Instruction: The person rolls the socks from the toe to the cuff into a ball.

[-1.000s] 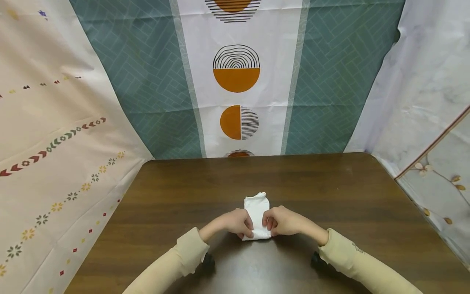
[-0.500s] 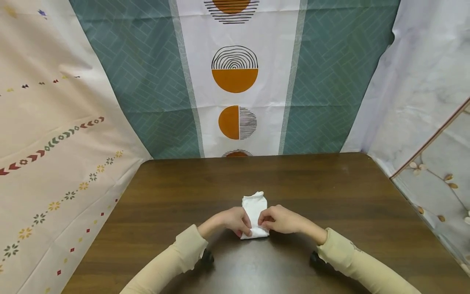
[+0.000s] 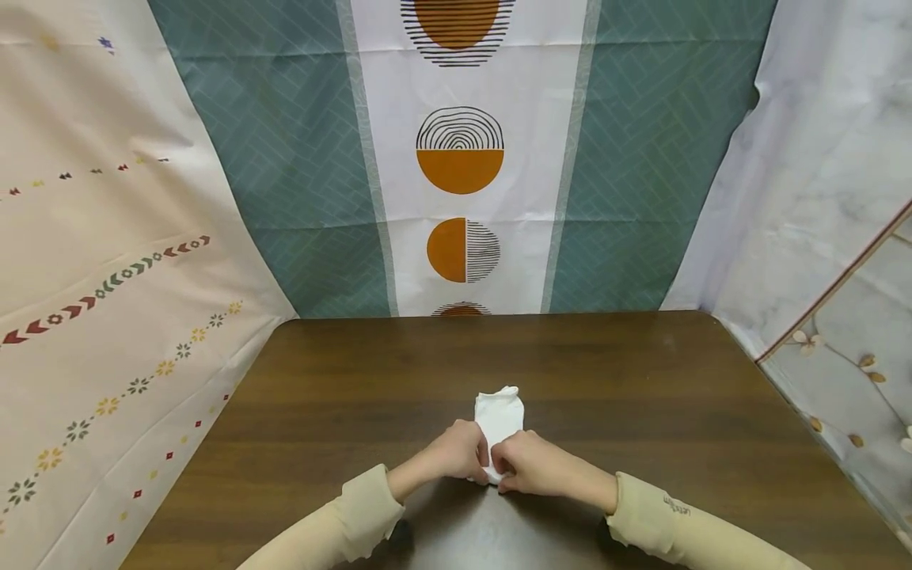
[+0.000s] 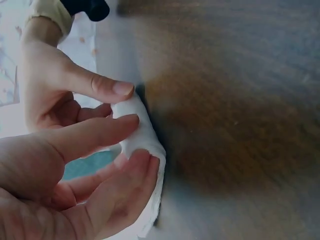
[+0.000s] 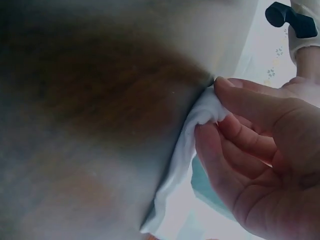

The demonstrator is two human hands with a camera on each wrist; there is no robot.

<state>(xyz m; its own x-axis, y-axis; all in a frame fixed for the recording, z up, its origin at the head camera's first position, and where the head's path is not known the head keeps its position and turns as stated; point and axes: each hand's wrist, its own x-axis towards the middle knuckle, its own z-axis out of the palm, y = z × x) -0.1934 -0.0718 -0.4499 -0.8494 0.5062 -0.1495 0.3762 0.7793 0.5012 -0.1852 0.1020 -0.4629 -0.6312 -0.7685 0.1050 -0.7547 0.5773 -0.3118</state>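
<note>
A narrow white cloth (image 3: 500, 416) lies lengthwise on the brown table, its far end slightly raised and uneven. Both hands are at its near end, which is turned over into a thick roll. My left hand (image 3: 457, 453) pinches the left side of that roll between thumb and fingers. From the right, my right hand (image 3: 534, 465) pinches the same end, fingers bent and knuckles up. In the left wrist view, the rolled cloth (image 4: 137, 127) sits between the fingertips of both hands. The right wrist view shows the cloth's edge (image 5: 175, 167) running away from the right thumb and finger.
The brown wooden table (image 3: 356, 372) has a shiny patch at its near side. Behind it hangs a green and white patterned curtain (image 3: 299, 198). Patterned fabric (image 3: 107, 277) hangs at the left and a marbled sheet (image 3: 819, 198) at the right.
My right hand has moved left along the cloth's near end, closer to my left hand. The near end is now rolled over more thickly. The head view has tilted slightly.
</note>
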